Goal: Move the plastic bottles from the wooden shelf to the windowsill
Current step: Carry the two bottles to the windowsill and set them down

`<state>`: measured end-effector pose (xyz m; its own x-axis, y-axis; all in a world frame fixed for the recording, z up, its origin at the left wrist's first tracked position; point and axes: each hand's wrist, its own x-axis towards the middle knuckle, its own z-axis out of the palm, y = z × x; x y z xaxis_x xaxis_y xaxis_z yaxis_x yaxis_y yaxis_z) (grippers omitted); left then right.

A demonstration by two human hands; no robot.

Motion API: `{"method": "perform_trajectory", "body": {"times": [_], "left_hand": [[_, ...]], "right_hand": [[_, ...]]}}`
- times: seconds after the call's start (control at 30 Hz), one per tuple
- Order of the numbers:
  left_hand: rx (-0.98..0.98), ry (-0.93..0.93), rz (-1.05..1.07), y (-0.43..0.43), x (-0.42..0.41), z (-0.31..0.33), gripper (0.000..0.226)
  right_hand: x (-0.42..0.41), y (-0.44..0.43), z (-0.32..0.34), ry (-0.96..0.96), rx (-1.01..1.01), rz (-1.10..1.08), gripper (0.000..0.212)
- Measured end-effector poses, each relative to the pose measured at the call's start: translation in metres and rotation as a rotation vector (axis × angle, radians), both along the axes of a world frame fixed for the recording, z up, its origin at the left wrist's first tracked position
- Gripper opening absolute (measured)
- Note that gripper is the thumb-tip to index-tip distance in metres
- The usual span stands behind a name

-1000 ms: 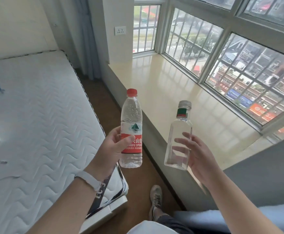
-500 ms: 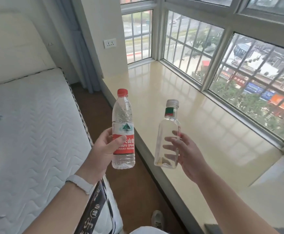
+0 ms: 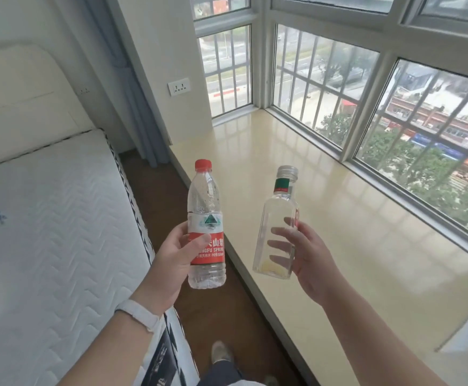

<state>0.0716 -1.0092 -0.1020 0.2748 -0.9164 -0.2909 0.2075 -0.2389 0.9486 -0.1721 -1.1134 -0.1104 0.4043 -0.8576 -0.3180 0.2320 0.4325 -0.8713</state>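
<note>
Two bottles [image 3: 206, 224] in hands [image 3: 171, 263]

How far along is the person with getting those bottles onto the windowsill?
Partway. Both bottles are off the shelf: the left hand holds the red-capped clear plastic water bottle, the right hand the flat clear bottle with a silver cap. Nothing stands on the glossy cream windowsill yet, so both need setting down.

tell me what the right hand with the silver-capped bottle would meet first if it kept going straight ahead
Probably nothing before the windowsill surface: the right hand and its clear bottle have only bare sill ahead, then the window frame. Depth is uncertain.
</note>
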Motion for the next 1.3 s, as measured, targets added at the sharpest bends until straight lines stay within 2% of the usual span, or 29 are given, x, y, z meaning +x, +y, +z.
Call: {"method": "perform_trajectory", "body": {"times": [0.23,0.47,0.67,0.87,1.07,1.23,1.3], "left_hand": [[-0.021,0.078,0.012,-0.050,0.053,-0.011,0.060],[-0.061,0.033,0.035,-0.106,0.173,0.004,0.061],[-0.096,0.038,0.060,-0.141,0.273,0.010,0.065],[-0.150,0.057,0.100,-0.162,0.329,0.006,0.058],[-0.164,0.084,0.172,-0.192,0.362,-0.002,0.050],[-0.141,0.090,0.178,-0.225,0.385,-0.005,0.049],[-0.121,0.076,0.184,-0.244,0.397,-0.007,0.049]], "right_hand": [[0.049,-0.055,-0.004,0.062,-0.024,-0.006,0.060],[0.167,-0.122,0.011,0.138,-0.073,0.043,0.070],[0.264,-0.163,0.029,0.158,-0.133,0.066,0.069],[0.317,-0.193,0.031,0.205,-0.155,0.106,0.066],[0.354,-0.239,0.022,0.182,-0.149,0.118,0.038],[0.379,-0.277,0.003,0.163,-0.118,0.114,0.056],[0.394,-0.296,-0.003,0.160,-0.109,0.117,0.056]]}}
